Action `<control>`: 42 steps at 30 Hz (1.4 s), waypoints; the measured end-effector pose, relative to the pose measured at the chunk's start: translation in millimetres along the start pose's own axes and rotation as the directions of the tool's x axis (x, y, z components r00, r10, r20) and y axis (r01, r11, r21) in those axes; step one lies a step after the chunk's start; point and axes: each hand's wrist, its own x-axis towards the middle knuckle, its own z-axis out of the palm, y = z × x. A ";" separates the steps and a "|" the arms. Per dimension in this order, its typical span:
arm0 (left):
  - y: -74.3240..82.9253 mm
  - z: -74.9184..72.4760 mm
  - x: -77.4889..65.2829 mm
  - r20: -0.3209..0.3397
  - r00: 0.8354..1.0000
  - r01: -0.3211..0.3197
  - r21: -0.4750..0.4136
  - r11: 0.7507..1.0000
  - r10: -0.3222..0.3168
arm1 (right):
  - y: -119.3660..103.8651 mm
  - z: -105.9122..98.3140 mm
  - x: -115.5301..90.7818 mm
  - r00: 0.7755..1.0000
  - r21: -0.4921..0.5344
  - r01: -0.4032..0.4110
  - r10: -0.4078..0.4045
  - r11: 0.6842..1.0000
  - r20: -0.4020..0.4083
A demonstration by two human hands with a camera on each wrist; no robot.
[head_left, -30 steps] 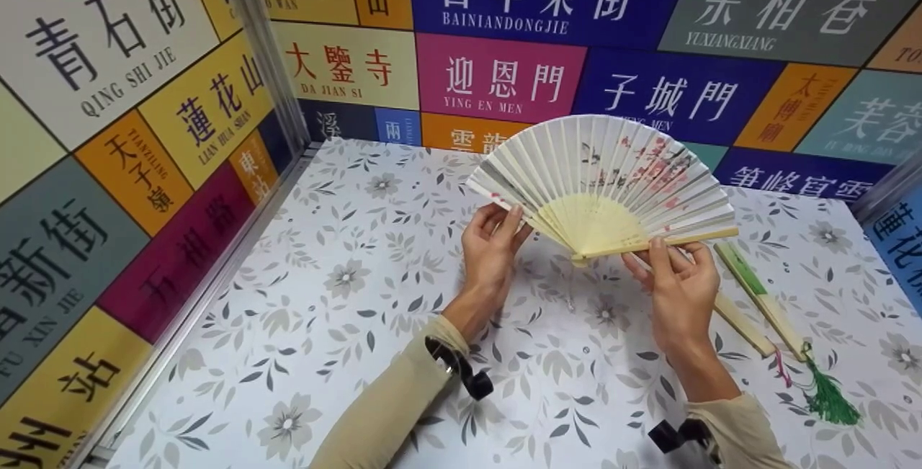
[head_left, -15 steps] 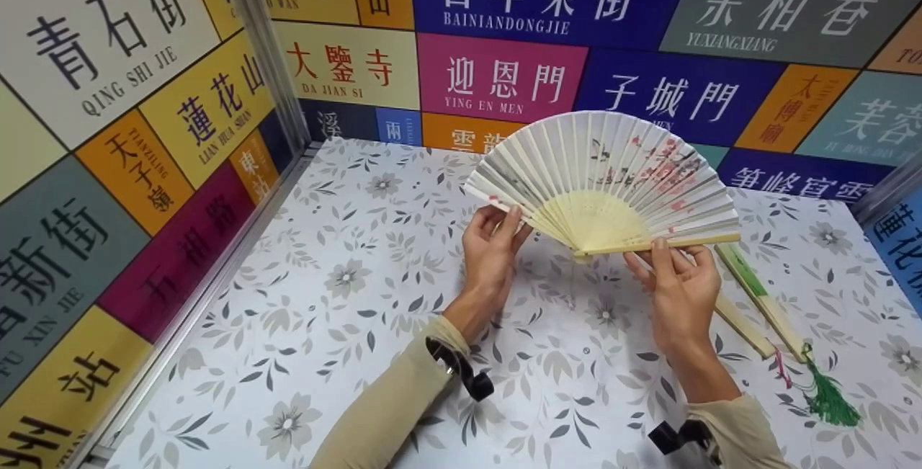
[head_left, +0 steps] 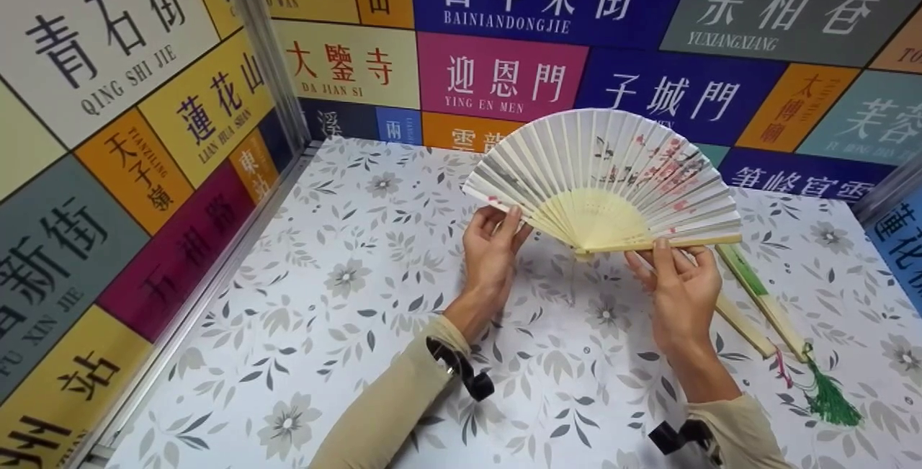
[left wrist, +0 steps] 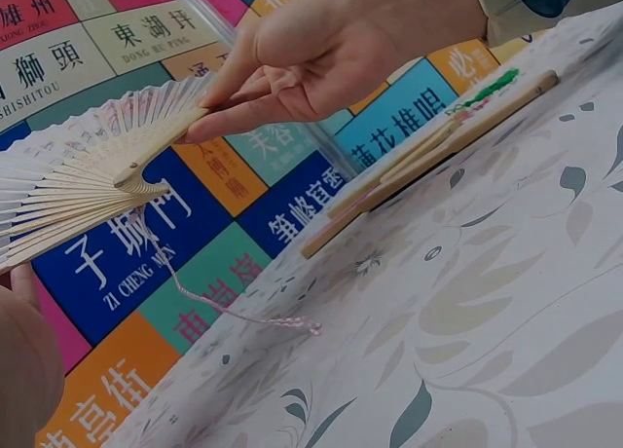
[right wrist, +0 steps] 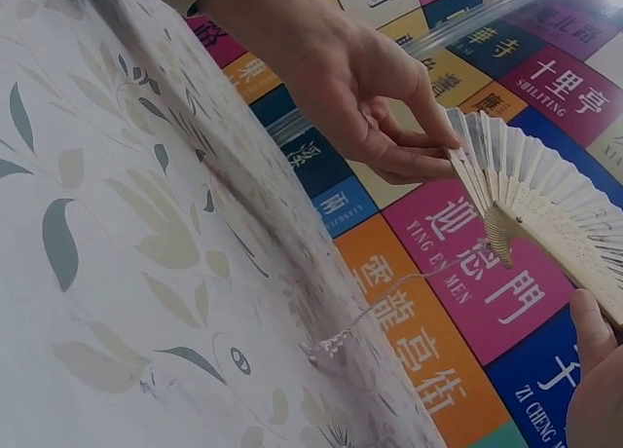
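A folding fan [head_left: 612,173], spread wide, is held up above the table between both hands. Its white leaf carries a red blossom and dark branch print, and its ribs are pale wood. My left hand [head_left: 492,246] pinches the left end rib between thumb and fingers. The right hand [head_left: 679,289] grips the right guard stick the same way. From the fan's pivot hangs a pale pink cord [left wrist: 234,307], its knotted end close to the tabletop in the left wrist view. The right wrist view also has the spread fan [right wrist: 535,195] with the left hand [right wrist: 341,78] pinching its edge.
Two folded fans lie on the table right of my right hand. One is a green fan [head_left: 756,296] with a green tassel [head_left: 828,393]; the other fan [head_left: 745,325] has a pink cord. A flower-patterned cloth [head_left: 288,296] covers the table. Sign-printed walls [head_left: 497,76] stand behind and at left.
The fan has tilted slightly, its top edge rising and its right guard stick dropping a little toward level. Both hands keep their hold and have barely moved.
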 end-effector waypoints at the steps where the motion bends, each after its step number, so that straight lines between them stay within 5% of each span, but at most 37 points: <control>1: 0.0 0.2 0.0 -0.002 1.000 0.000 0.001 1.000 0.000 | -0.1 -0.1 0.0 1.000 0.000 -0.003 0.003 1.000 -0.003; 14: 0.1 -1.5 1.3 -0.030 0.999 -0.015 0.000 1.000 0.015 | 3.8 -0.6 0.4 1.000 0.041 -0.018 0.018 0.999 -0.002; 32: 4.6 -3.1 4.8 -0.094 0.994 -0.058 0.012 0.998 0.059 | 7.2 0.7 -1.4 0.993 -0.048 -0.119 0.119 0.992 -0.003; 42: 12.6 -7.1 9.8 -0.120 0.989 -0.076 0.044 0.996 0.081 | 11.4 10.8 1.9 0.991 0.001 -0.119 0.119 0.993 0.056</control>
